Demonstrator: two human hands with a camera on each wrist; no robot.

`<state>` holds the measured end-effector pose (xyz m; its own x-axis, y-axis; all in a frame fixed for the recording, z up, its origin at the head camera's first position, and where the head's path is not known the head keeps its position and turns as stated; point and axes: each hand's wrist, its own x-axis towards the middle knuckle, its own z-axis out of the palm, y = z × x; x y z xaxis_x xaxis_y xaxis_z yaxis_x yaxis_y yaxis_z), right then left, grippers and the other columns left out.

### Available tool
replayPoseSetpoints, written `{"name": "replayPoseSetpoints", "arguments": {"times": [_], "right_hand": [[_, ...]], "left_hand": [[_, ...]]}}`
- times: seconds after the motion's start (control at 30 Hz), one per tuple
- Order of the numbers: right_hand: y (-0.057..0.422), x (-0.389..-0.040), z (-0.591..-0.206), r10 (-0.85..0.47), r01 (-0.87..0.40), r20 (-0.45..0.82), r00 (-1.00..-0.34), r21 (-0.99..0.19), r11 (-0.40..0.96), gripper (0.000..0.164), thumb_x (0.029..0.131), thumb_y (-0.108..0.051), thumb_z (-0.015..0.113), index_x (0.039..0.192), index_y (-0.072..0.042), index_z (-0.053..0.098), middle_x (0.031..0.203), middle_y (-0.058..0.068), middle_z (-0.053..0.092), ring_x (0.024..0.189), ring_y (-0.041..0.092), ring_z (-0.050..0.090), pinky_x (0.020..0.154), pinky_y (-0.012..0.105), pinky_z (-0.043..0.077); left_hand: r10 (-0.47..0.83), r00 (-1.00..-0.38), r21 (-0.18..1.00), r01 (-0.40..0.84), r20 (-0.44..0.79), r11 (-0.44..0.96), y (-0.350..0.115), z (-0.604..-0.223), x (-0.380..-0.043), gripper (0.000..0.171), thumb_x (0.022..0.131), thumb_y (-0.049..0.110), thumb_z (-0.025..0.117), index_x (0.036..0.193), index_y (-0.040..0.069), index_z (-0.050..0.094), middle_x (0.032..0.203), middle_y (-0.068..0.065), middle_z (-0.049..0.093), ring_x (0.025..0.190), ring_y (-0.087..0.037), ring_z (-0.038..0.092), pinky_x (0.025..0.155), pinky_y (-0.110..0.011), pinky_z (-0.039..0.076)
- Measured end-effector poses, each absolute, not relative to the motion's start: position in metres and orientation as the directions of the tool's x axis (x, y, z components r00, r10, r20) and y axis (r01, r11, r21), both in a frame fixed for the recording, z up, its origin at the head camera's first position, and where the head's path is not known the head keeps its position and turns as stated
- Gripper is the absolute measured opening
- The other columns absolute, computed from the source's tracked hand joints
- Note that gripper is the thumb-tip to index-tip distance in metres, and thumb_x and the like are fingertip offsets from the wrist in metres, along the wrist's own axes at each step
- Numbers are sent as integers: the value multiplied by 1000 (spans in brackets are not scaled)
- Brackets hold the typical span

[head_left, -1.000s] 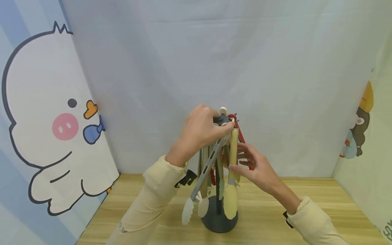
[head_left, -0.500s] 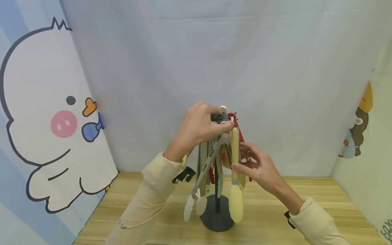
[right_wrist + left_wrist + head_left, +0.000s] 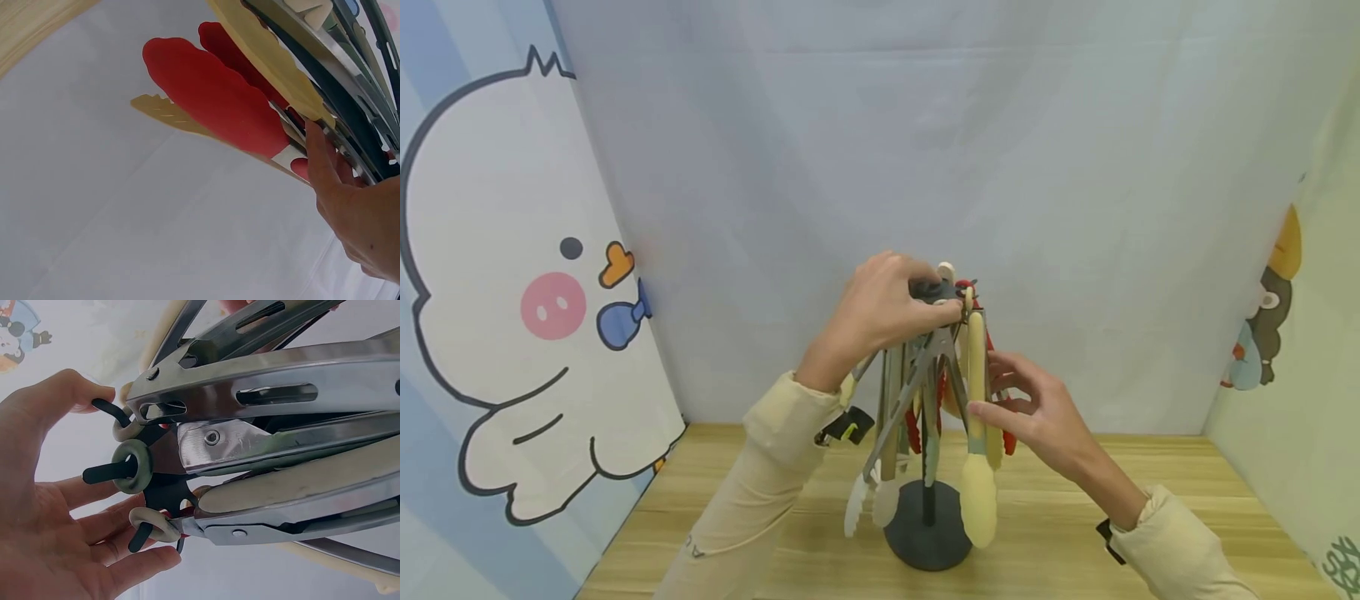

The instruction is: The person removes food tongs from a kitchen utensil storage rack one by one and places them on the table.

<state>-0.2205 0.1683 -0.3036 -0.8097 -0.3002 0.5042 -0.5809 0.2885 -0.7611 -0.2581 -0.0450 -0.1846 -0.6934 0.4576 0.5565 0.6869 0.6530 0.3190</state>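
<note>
A black stand (image 3: 927, 533) with a round base holds several kitchen tongs hanging by their rings from hooks at its top. My left hand (image 3: 883, 307) grips the hooked top, fingers and thumb spread around it; in the left wrist view the thumb meets the tip of one hook (image 3: 111, 409). My right hand (image 3: 1037, 412) pinches the pale yellow tongs (image 3: 978, 500) by the handle, thumb in front and fingers behind. Grey tongs with white tips (image 3: 898, 417) hang splayed beside them. Red tongs (image 3: 212, 94) and wooden tongs (image 3: 165, 115) hang behind, near the right fingers.
The stand rests on a wood-grain table (image 3: 1075, 517). A pale cloth wall (image 3: 1037, 167) rises behind it. Cartoon-printed panels stand at both sides, with a white duck (image 3: 497, 208) at the left.
The yellow tongs have swung slightly right and hang straighter. The grey tongs have turned so both arms now show. Both hands stay in nearly the same places.
</note>
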Motion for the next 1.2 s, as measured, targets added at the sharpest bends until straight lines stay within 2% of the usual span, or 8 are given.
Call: {"name": "replayPoseSetpoints", "arguments": {"times": [0.5, 0.9, 1.2], "right_hand": [[171, -214, -298, -287, -585, 517, -807, -768, 261, 50, 86, -10, 69, 133, -10, 51, 111, 9, 57, 98, 25, 58, 80, 32, 52], [170, -200, -286, -324, -632, 560, -763, -751, 190, 49, 83, -2, 69, 130, -7, 53, 114, 12, 58, 101, 23, 58, 82, 33, 52], [171, -186, -281, -328, -647, 573, -751, -737, 196, 49, 83, 0, 68, 129, -7, 53, 112, 10, 60, 100, 23, 58, 82, 32, 52]], "left_hand": [[480, -711, 382, 690, 513, 614, -48, -184, -262, 17, 81, 31, 63, 85, 16, 72, 71, 4, 62, 58, -13, 51, 53, -27, 38], [477, -712, 400, 693, 515, 600, -48, -184, -262, 14, 79, 27, 63, 79, 14, 68, 69, 1, 59, 60, -14, 47, 55, -27, 36], [477, -725, 427, 683, 497, 593, -49, -185, -265, 15, 78, 29, 65, 80, 15, 68, 71, 1, 59, 63, -15, 48, 57, -27, 36]]}}
